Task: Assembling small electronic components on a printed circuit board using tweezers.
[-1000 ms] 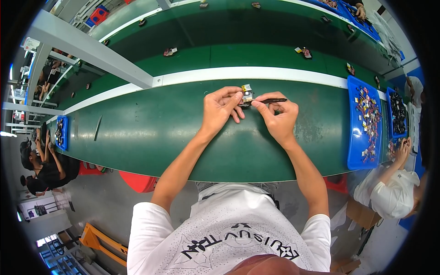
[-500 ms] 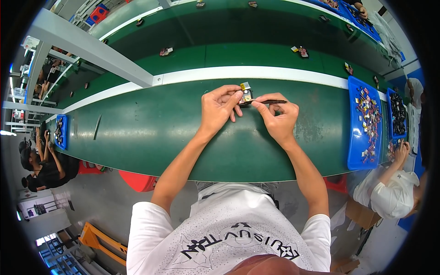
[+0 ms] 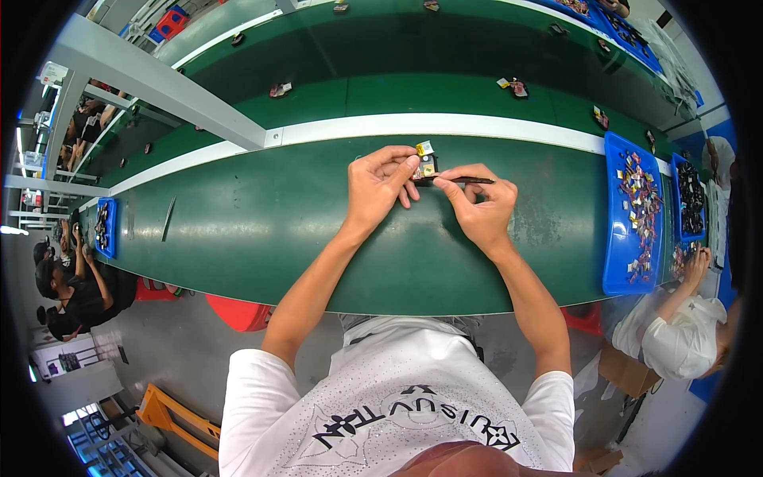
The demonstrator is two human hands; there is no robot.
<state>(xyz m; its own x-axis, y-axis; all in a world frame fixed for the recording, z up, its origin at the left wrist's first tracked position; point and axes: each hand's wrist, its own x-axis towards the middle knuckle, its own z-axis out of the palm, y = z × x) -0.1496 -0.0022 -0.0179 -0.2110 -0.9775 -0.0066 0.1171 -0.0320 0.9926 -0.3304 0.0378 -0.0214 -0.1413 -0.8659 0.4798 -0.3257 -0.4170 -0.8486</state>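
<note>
At the near edge, the person's white shirt is filling the middle, with an orange pallet jack standing on the floor to the left. Farther in, a red stool is showing under the near edge of the green tabletop, and a co-worker in white is sitting at the right.

Over the middle of the tabletop, the right hand is pinching a slim dark tool between thumb and fingers, its tip pointing left. Just left of it, the left hand is clamping its thumb and fingers on the left side of a small assembly, which is lying between the hands with a yellow-and-white tag projecting at its far end. Whether it is touching the tabletop, I cannot tell.

Well to the right, a blue tray is holding many small coloured parts; well to the left, a thin strip is lying alone. Beyond a white rail, similar small pieces are lying spread along a green belt.
</note>
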